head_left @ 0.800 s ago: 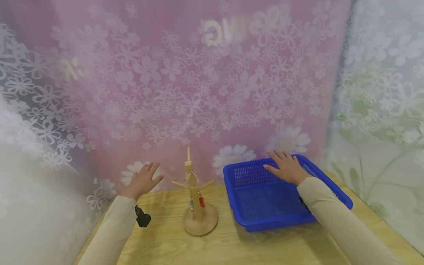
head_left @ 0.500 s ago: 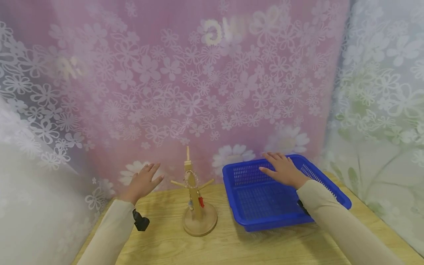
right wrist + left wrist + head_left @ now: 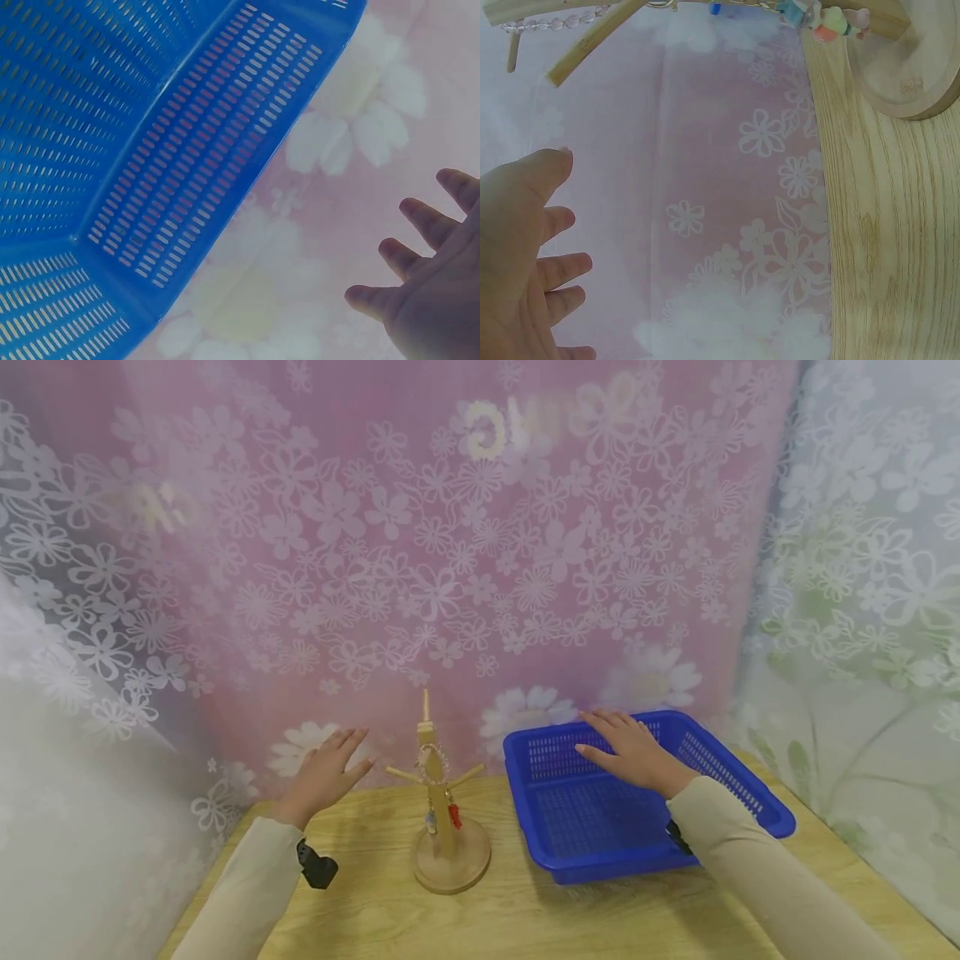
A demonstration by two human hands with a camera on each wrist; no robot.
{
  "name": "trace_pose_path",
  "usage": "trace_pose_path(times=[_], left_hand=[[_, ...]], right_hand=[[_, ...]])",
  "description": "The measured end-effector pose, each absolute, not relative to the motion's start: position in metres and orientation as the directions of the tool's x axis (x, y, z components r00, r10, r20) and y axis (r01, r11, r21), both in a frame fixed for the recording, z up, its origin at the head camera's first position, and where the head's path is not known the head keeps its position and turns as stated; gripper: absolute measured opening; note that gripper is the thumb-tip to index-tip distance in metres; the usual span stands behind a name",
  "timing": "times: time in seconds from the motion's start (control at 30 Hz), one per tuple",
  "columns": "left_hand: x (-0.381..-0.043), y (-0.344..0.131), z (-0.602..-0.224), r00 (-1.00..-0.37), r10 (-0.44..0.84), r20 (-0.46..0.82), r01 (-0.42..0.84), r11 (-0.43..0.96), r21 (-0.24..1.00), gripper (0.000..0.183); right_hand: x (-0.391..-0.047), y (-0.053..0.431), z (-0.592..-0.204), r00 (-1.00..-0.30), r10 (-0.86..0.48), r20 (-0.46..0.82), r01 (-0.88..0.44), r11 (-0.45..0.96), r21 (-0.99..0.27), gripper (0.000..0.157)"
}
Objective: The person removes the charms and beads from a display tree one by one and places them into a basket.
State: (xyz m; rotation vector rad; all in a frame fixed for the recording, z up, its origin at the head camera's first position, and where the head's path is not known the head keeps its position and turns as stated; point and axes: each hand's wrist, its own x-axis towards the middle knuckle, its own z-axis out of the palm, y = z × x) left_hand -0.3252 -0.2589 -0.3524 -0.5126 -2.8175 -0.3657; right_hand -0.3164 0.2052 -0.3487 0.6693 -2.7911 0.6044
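Note:
A wooden stand (image 3: pixel 446 852) with a round base and side pegs stands upright on the table. A pale beaded bracelet (image 3: pixel 422 766) hangs round its post, with a red charm (image 3: pixel 455 816) and a bluish charm (image 3: pixel 430 822) lower down. My left hand (image 3: pixel 321 781) hovers to the left of the stand, fingers extended, holding nothing; the left wrist view shows its fingers apart from the pegs. Over the blue plastic basket (image 3: pixel 551 864) hovers my right hand (image 3: pixel 633 756), fingers straight and nothing in them. The right wrist view shows that hand (image 3: pixel 431 285) clear of the basket's rim.
The light wooden table (image 3: pixel 375 918) carries the stand and the basket. A pink flowered curtain (image 3: pixel 450 568) hangs along the back edge, and pale flowered curtains (image 3: pixel 862 610) close in the sides. A black wrist device (image 3: pixel 318 867) sits under the left sleeve.
My right hand has drifted left over the basket. The left hand has hardly moved. The stand and basket stay where they were.

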Motion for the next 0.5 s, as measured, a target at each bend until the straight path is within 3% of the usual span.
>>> trace_pose_path(times=[0.5], left_hand=[[-0.304, -0.245, -0.351, -0.874, 0.352, 0.335, 0.451, 0.844, 0.29, 0.054]], right_hand=[[-0.314, 0.19, -0.352, -0.848, -0.42, 0.325, -0.522, 0.769, -0.369, 0.066]])
